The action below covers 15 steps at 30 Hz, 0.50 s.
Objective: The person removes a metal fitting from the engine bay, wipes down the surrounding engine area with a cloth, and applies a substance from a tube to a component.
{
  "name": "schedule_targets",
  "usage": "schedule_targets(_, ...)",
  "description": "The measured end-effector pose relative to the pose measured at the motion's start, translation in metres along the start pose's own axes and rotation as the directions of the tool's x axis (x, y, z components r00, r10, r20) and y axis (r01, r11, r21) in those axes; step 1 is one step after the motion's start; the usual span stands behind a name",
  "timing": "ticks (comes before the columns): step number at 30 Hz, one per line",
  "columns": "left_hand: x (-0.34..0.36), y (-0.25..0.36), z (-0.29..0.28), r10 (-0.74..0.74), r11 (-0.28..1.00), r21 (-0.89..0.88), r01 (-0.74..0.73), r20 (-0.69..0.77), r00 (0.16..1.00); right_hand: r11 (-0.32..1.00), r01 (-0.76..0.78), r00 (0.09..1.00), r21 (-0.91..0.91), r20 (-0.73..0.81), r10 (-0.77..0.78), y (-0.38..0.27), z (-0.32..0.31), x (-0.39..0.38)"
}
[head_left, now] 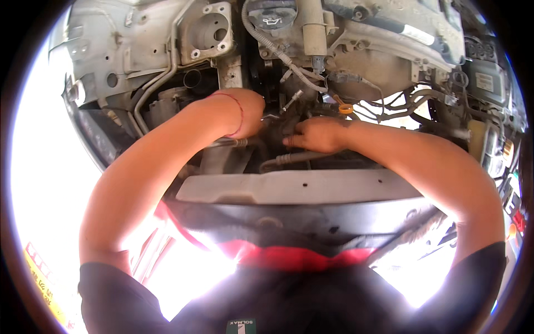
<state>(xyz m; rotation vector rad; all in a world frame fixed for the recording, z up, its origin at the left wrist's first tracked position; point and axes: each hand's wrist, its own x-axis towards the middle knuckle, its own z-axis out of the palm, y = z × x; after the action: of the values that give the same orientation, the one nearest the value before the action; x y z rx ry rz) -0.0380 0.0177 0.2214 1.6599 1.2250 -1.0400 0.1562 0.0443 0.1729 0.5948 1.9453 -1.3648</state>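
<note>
Both my arms reach down into a car's engine bay. My left hand (247,114), with a thin red string at the wrist, is bent down beside a dark gap, and its fingers are hidden. Close to its right side a small shiny metal piece (271,117) pokes out; whether the hand holds it I cannot tell. My right hand (320,134) is closed, fingers bent in against dark parts low in the engine; what they grip is hidden. Between and above the hands a silvery metal rod (292,100) stands out at a slant.
An orange dipstick ring (345,108) sits just above my right wrist. A ribbed hose (267,42) and a connector (318,64) hang above. The pale front crossmember (311,186) runs below my hands. A square metal throttle flange (208,33) is at upper left, an oil cap (272,16) beside it.
</note>
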Motion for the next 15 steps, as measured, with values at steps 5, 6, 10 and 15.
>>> schedule_targets(5, -0.125, 0.015, -0.022, 0.104, 0.959, -0.214, -0.185, -0.343, 0.934, 0.995, -0.027, 0.999, -0.095, -0.031, 0.024, -0.079, -0.047, -0.097)
schedule_targets(6, -0.142, 0.015, -0.017, 0.122, 0.946, -0.21, -0.245, -0.471, 0.874, 0.996, -0.037, 0.998, -0.08, -0.044, 0.034, -0.093, -0.053, -0.116)
schedule_targets(10, -0.187, 0.035, -0.004, 0.105, 0.719, -0.378, -0.583, -0.771, 0.628, 0.61, 0.409, 0.909, 0.679, -0.363, -0.205, -0.089, -0.022, -0.173)
schedule_targets(15, -0.187, 0.086, -0.008, 0.094, 0.56, -0.198, -0.804, -0.95, 0.299, 0.385, 0.797, 0.547, 0.464, -0.826, -0.137, -0.129, 0.0, -0.194)
